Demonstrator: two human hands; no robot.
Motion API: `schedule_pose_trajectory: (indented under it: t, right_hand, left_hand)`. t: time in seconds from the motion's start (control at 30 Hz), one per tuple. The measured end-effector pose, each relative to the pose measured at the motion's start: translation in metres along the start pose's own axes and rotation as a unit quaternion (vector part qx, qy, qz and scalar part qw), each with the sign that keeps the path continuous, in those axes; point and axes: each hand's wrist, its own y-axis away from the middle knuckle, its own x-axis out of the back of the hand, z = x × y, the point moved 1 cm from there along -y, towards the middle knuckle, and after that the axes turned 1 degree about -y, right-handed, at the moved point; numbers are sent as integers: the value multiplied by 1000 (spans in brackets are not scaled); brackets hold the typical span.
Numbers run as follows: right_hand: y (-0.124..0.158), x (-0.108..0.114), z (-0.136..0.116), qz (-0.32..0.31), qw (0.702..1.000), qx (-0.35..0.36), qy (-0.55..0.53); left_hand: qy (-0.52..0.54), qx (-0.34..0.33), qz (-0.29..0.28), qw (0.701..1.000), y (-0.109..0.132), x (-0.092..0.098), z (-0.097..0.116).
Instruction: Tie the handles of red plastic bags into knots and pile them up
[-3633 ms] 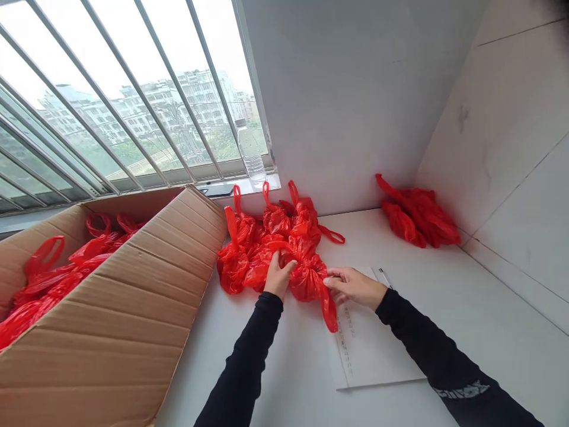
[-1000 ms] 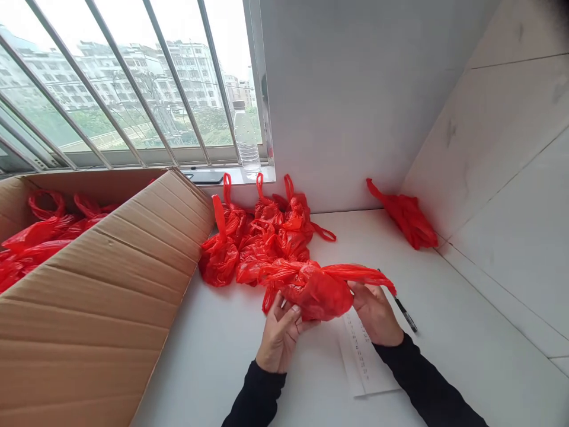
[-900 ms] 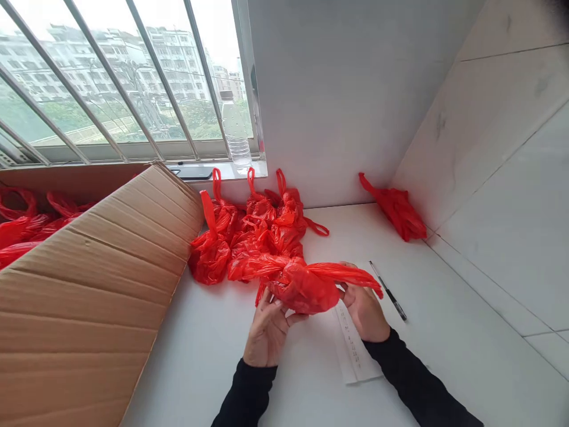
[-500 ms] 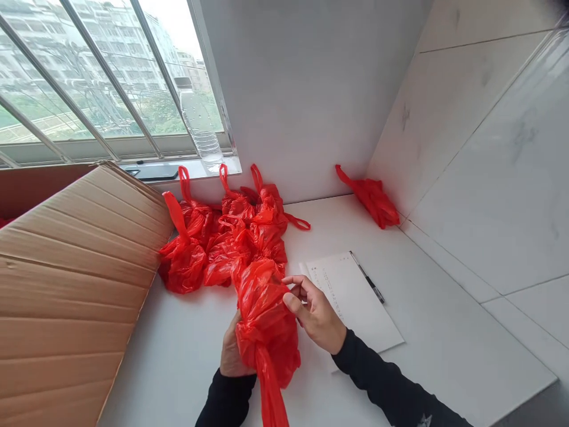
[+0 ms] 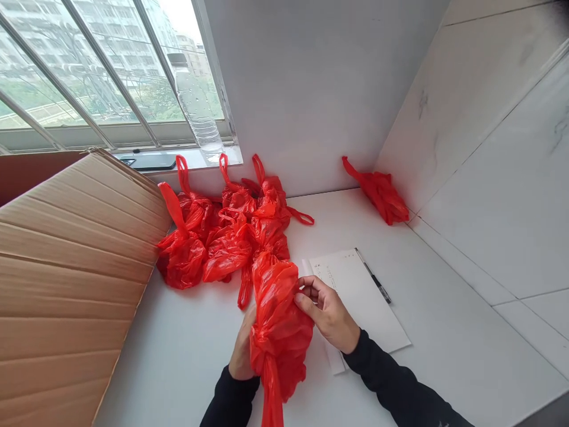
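Between my two hands is a knotted red plastic bag (image 5: 284, 332), its twisted handle hanging toward me. My left hand (image 5: 243, 350) supports it from the left and below, its fingers hidden behind the bag. On the right side, my right hand (image 5: 326, 311) pinches the plastic between curled fingers and thumb. Several more tied red bags (image 5: 229, 249) lie clustered just beyond, against the wall. What is inside the held bag does not show. To the right of my right hand lies an open notebook (image 5: 368, 320) with some handwriting, and a black pen (image 5: 376, 279) rests along its edge.
A large cardboard box (image 5: 75, 279) stands at the left. On the windowsill are a clear water bottle (image 5: 198, 112) and a dark phone (image 5: 149, 162). A crumpled red bag (image 5: 382, 196) lies in the far right corner of the white table (image 5: 453, 332), by the tiled wall.
The held bag has moved slightly right together with both hands, uncovering a hanging handle loop of the cluster behind. The view has shifted a little.
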Motion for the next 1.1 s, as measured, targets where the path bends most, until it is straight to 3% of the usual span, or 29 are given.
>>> schedule_pose_trajectory:
  t: [0.1, 0.17, 0.3, 0.4, 0.67, 0.9, 1.1]
  right_hand:
    - [0, 3, 0, -4, 1000, -5, -9]
    - [1, 5, -1, -1, 1000, 5, -10]
    - [2, 7, -4, 20, 999, 28, 6]
    - [3, 7, -4, 31, 999, 27, 8]
    - [3, 6, -6, 11, 1000, 17, 7]
    - [4, 8, -8, 41, 997, 53, 40]
    - [3, 8, -7, 37, 998, 40, -38]
  left_hand:
    - [-16, 16, -18, 1000, -3, -2, 5]
    - [-14, 37, 4, 999, -2, -4, 6]
    - [18, 56, 40, 997, -1, -4, -1]
    - [58, 67, 22, 996, -1, -3, -8]
    - [-30, -6, -9, 999, -1, -2, -11]
    - [-13, -18, -20, 1000, -2, -6, -12]
    - [26, 8, -47, 999, 0, -6, -10]
